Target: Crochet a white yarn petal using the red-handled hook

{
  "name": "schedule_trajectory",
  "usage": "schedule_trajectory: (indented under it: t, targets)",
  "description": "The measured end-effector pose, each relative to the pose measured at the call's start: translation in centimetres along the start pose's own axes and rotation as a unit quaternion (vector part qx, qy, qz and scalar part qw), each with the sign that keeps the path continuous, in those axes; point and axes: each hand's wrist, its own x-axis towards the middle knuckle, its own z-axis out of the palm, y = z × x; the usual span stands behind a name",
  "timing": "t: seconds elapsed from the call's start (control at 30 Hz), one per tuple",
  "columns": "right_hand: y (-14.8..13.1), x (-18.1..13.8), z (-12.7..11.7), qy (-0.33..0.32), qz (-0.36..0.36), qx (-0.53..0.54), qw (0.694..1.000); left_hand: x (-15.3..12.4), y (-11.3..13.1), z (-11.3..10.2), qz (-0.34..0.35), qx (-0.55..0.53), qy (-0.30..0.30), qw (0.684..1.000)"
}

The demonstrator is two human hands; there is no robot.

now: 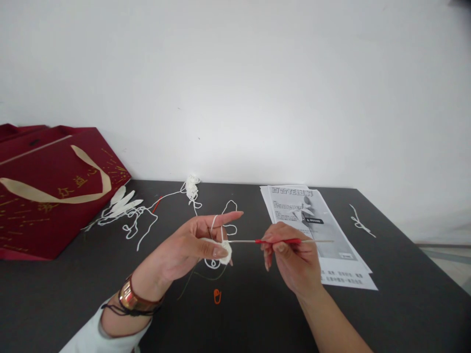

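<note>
My left hand (195, 245) pinches a small white crochet piece (226, 252) between thumb and fingers. White yarn loops over its raised index finger, which points to the right. In my right hand (294, 255) is a crochet hook (243, 241) with a red grip, held level like a pen. The hook's metal tip reaches the top edge of the crochet piece; whether it sits inside a stitch is too small to tell. A thin dark thread (209, 278) hangs below the piece. On the dark table under the hands lies an orange stitch marker (217, 296).
A red gift bag (55, 196) lies at the left. Beside it are white crocheted petals (123, 202) with loose yarn tails and a red stick (157, 204). A white yarn bundle (192, 187) rests near the wall. Printed sheets (331, 235) and a yarn scrap (360, 223) lie right.
</note>
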Motion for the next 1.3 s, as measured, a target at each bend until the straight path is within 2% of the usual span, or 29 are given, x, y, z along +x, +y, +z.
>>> schedule_trajectory:
  t: [0.37,0.5,0.6,0.7,0.83,0.93,1.1,1.3]
  targets:
    - [-0.5,0.3,-0.6,-0.046,-0.002,0.032,0.998,0.3,-0.3,-0.4,-0.046,-0.011,-0.055,0.997]
    - [-0.5,0.5,-0.5,-0.019,0.034,0.076,0.996,0.2,-0.4,-0.3,-0.048,0.017,-0.07,0.996]
    - [-0.3,0.7,-0.3,0.018,0.094,0.119,0.988,0.0,-0.4,-0.1,-0.029,0.057,-0.069,0.996]
    - [0.2,0.9,0.1,0.065,0.171,0.168,0.969,-0.2,-0.3,0.4,0.028,0.168,-0.022,0.985]
    - [1.0,1.2,0.5,0.142,0.256,0.232,0.928,0.0,-1.0,0.8,0.128,0.323,0.097,0.933]
    - [1.4,1.2,0.8,0.166,0.291,0.253,0.907,0.5,-2.0,1.1,0.171,0.361,0.137,0.906]
    - [1.5,0.9,1.2,0.169,0.249,0.208,0.931,0.9,-2.8,1.7,0.184,0.371,0.173,0.894]
    - [1.7,0.0,1.7,0.164,0.121,0.023,0.979,1.8,-3.4,1.7,0.126,0.259,0.215,0.933]
